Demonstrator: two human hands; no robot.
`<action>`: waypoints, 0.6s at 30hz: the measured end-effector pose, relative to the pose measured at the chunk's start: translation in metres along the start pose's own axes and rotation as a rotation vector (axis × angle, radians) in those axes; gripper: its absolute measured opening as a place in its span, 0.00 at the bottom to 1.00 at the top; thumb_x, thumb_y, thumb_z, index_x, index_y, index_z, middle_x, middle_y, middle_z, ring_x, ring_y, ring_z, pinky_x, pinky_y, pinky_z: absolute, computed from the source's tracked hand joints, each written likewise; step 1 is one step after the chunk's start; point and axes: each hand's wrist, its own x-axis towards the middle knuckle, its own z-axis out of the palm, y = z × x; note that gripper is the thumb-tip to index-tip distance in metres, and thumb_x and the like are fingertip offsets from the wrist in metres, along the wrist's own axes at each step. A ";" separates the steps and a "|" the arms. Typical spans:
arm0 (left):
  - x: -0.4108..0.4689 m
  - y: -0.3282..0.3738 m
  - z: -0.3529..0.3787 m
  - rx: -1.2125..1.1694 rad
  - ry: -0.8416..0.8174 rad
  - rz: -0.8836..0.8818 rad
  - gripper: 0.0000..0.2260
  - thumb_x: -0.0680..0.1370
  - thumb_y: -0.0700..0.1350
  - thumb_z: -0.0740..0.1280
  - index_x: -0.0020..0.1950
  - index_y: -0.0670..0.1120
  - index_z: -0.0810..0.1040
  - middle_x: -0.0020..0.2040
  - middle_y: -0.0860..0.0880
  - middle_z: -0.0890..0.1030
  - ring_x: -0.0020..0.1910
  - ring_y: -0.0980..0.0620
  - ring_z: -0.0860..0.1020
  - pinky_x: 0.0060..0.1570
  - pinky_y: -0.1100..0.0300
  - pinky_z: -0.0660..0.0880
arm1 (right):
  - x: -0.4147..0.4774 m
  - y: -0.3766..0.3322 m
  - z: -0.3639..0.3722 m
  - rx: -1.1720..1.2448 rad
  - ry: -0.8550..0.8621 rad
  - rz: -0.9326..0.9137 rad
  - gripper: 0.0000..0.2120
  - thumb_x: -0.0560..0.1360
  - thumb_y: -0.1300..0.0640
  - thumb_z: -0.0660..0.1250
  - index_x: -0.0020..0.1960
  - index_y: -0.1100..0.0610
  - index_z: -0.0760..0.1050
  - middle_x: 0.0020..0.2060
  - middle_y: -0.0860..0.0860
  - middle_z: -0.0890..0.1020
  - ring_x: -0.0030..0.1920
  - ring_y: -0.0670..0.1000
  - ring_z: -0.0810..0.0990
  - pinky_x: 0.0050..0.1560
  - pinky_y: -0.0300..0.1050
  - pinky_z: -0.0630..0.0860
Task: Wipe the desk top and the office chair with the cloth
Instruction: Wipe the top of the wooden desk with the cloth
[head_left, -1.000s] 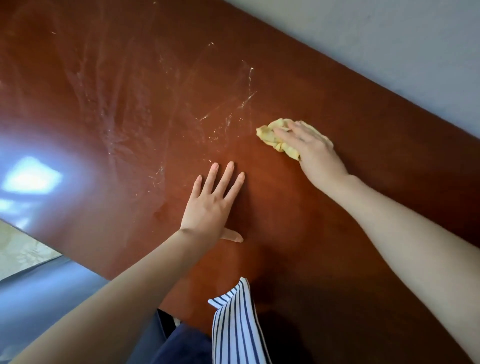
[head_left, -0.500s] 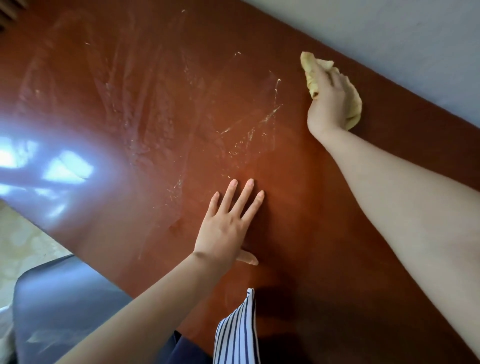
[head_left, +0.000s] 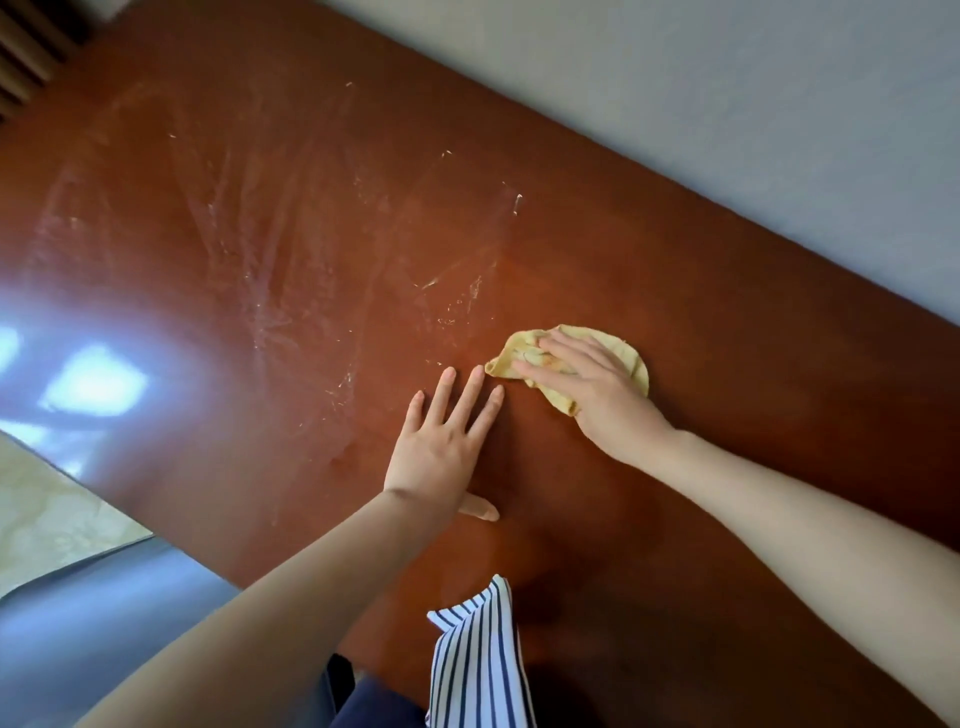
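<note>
Just two hands (head_left: 439, 449) (head_left: 602, 397), one cloth (head_left: 522, 354), one desk top (head_left: 727, 364)

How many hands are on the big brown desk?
2. The left hand lies flat on the desk top, near its front edge. The right hand is beside it, pressing on the yellow cloth.

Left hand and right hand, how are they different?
The left hand lies bare on the desk top; the right hand presses on the yellow cloth. The left hand's fingers spread, pointing away from the person; the right hand's fingers point left across the cloth. Both are palm down with straight fingers.
</note>
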 end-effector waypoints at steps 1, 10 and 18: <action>0.000 0.000 0.000 0.006 0.000 0.001 0.57 0.65 0.70 0.66 0.74 0.49 0.27 0.76 0.46 0.30 0.75 0.41 0.33 0.73 0.44 0.41 | -0.011 0.004 -0.002 -0.010 -0.037 -0.037 0.40 0.69 0.80 0.55 0.72 0.47 0.65 0.73 0.54 0.64 0.75 0.53 0.55 0.75 0.43 0.46; -0.001 -0.002 0.004 0.013 0.037 0.001 0.58 0.64 0.72 0.66 0.68 0.51 0.22 0.75 0.47 0.30 0.75 0.42 0.33 0.73 0.45 0.40 | -0.024 0.065 -0.055 -0.194 -0.108 -0.101 0.42 0.63 0.86 0.57 0.69 0.54 0.70 0.68 0.60 0.70 0.70 0.62 0.66 0.65 0.51 0.63; 0.000 -0.003 0.008 0.037 0.026 0.016 0.60 0.63 0.73 0.63 0.62 0.50 0.15 0.63 0.48 0.18 0.74 0.41 0.32 0.73 0.45 0.39 | 0.052 0.106 -0.074 -0.186 0.095 0.156 0.29 0.75 0.76 0.55 0.72 0.54 0.65 0.72 0.58 0.65 0.73 0.59 0.61 0.73 0.53 0.57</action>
